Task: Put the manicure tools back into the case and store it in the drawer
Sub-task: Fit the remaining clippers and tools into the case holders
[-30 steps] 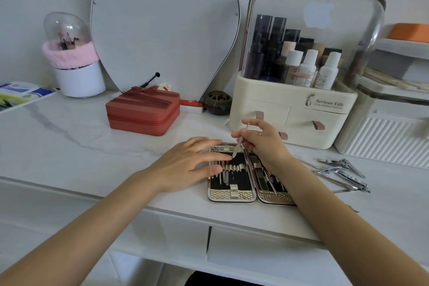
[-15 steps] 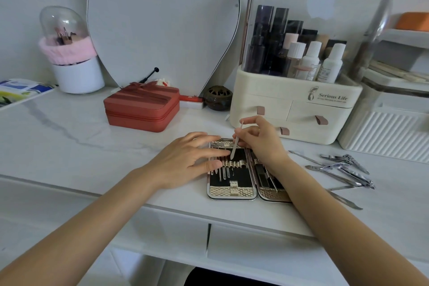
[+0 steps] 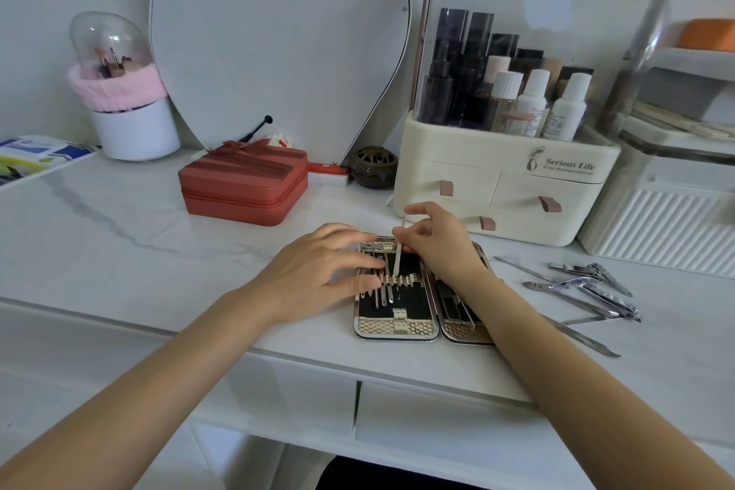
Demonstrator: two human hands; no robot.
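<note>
A white marble-look vanity top [image 3: 119, 235] fills the view, its front edge running above closed drawer fronts [image 3: 437, 422] whose lower parts are cut off at the frame's bottom. Nearest the edge lies the manicure case [image 3: 397, 326], opened flat in two halves; the right half is largely hidden under the right forearm. The left hand [image 3: 318, 270] rests flat on the case's left side, fingers spread and loose, covering the ends of several tools already slotted under the ridged strap. The right hand [image 3: 437, 247] pinches a slim metal tool [image 3: 397, 261] between thumb and fingers, its lower end at the strap; the upper end vanishes behind the fingers. To the right, loose clippers and nippers [image 3: 588, 286] lie in an overlapping heap, hard to count apart. Further back stand a red zip box [image 3: 242, 187], a cream cosmetics organiser [image 3: 509, 179] with a clear dome, a small dark pot [image 3: 374, 167] and a mirror [image 3: 278, 32], cut off at the top.
</note>
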